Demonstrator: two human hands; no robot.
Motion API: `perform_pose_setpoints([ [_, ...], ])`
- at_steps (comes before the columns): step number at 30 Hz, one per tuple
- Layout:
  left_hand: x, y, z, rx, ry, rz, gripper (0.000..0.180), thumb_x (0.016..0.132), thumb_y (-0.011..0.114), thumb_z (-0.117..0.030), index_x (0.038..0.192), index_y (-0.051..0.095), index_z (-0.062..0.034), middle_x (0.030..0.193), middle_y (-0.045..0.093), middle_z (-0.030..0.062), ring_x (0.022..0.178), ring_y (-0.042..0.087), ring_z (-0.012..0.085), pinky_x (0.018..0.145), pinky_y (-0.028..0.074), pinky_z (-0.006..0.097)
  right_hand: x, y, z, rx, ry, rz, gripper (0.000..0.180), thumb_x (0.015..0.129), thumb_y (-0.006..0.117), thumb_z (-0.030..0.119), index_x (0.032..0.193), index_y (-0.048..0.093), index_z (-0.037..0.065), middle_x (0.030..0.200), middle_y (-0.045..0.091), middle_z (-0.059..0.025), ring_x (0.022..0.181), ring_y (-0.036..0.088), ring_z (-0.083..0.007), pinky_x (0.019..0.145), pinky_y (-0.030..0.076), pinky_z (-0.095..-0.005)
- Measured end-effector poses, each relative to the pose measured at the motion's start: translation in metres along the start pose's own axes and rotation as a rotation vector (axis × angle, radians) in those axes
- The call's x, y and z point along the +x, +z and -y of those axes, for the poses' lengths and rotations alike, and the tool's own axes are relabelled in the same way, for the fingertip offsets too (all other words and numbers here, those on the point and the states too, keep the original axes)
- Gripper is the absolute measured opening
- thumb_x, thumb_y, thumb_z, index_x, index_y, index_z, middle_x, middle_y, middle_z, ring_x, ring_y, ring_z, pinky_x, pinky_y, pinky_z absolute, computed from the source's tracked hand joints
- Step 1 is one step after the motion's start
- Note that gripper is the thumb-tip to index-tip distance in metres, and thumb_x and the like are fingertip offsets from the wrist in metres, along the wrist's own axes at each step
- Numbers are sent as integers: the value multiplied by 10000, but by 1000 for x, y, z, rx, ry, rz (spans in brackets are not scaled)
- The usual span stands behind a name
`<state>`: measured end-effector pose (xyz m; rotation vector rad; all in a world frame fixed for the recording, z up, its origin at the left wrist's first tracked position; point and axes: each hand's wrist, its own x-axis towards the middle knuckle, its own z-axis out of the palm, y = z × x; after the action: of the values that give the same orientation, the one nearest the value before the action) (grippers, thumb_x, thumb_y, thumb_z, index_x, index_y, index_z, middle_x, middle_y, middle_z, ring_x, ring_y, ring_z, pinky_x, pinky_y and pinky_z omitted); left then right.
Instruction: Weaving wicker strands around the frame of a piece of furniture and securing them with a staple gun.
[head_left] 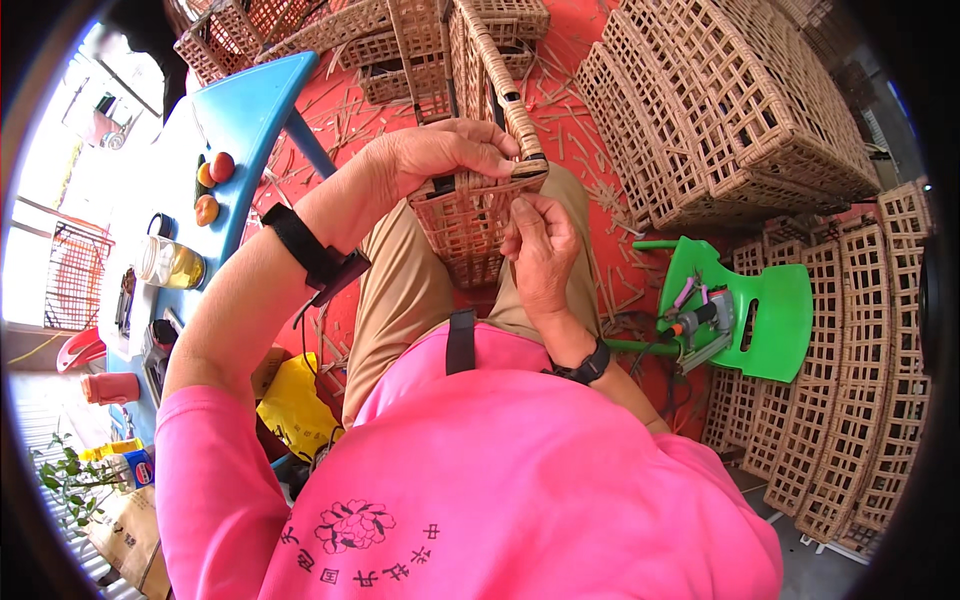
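wicker basket [470, 215] rim pinched between left hand [440, 152] and right hand [540, 250].

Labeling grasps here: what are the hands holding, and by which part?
Both hold the wicker basket on the lap by its upper rim: left hand clasps over the rim, right hand pinches the rim's end at the corner.

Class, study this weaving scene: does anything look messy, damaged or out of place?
Yes. Cut cane offcuts lie scattered over the red floor around the person's knees. The woven basket held by the left hand and right hand looks intact.
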<state>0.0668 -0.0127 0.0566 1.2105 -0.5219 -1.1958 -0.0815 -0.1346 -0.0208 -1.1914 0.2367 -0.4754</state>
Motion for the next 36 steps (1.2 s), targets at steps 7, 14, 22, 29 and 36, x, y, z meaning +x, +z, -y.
perform_pose_setpoints([
  [7,2,-1,3,4,14,-8,290,859,689,-46,1111,545,-31,969,626,7,921,628,131,846,502,258,-1,6,7,78,63,-36,182,946,631,183,973,602,6,677,602,-15,498,523,-54,437,395,-185],
  [14,0,-4,4,-14,26,-10,280,871,677,-50,1113,537,-28,987,637,31,928,632,135,837,512,266,-2,5,14,30,-96,-113,284,889,706,94,1083,523,-1,766,638,-44,569,569,-67,503,459,-193],
  [22,3,-4,5,68,70,-15,276,875,686,-80,1112,556,-23,997,635,25,940,627,125,850,505,257,3,6,34,-495,-322,119,489,874,707,80,1295,461,39,792,653,-112,644,647,-161,557,499,-297],
  [29,1,-4,5,94,58,-39,290,882,690,-127,1127,574,-24,1004,640,25,964,615,115,866,491,254,16,5,56,-779,-424,186,303,847,704,85,1132,611,41,873,670,-164,749,671,-308,630,519,-401],
  [36,1,-5,5,198,79,-64,292,875,688,-142,1122,592,-21,1001,644,20,957,605,104,869,470,249,34,0,100,-950,-993,335,81,828,715,72,888,669,46,832,661,-89,751,659,-255,644,522,-328],
])
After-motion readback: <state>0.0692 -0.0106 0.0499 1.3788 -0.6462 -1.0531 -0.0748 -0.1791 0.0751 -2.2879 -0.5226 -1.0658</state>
